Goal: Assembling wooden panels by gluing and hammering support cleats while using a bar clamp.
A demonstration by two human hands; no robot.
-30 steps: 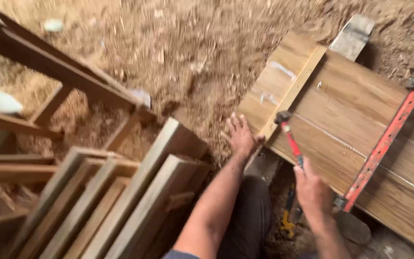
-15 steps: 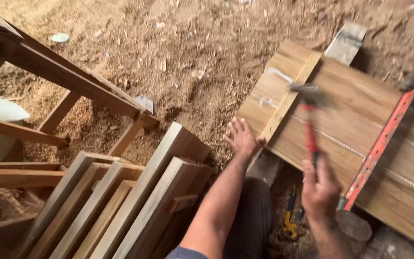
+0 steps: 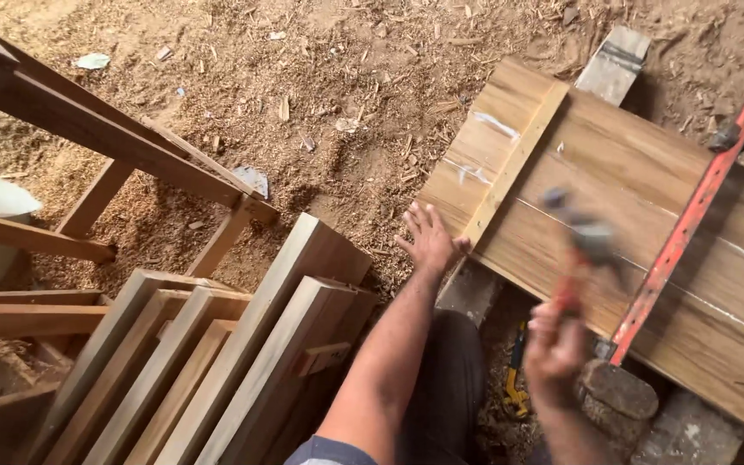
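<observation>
The right hand (image 3: 553, 353) is closed around the lower end of the red handle of a hammer (image 3: 580, 250). The hammer is motion-blurred; its dark head stands above the hand, over the wooden panel (image 3: 647, 172), near the panel's lower left edge. Whether the head touches the wood cannot be told.

The left hand (image 3: 430, 241) is open, fingers spread, palm down, at the lower left corner of the panel. Its thumb side touches the near end of a narrow wooden strip (image 3: 518, 159) that lies along the panel's left edge. It grips nothing.

A red-orange bar clamp (image 3: 691, 215) runs diagonally across the panel, to the right of the hammer. The panel rests on stone blocks (image 3: 617, 387) over a sawdust-covered ground (image 3: 303, 103). A stack of wooden planks (image 3: 217, 362) leans at the lower left, beside the left forearm.
</observation>
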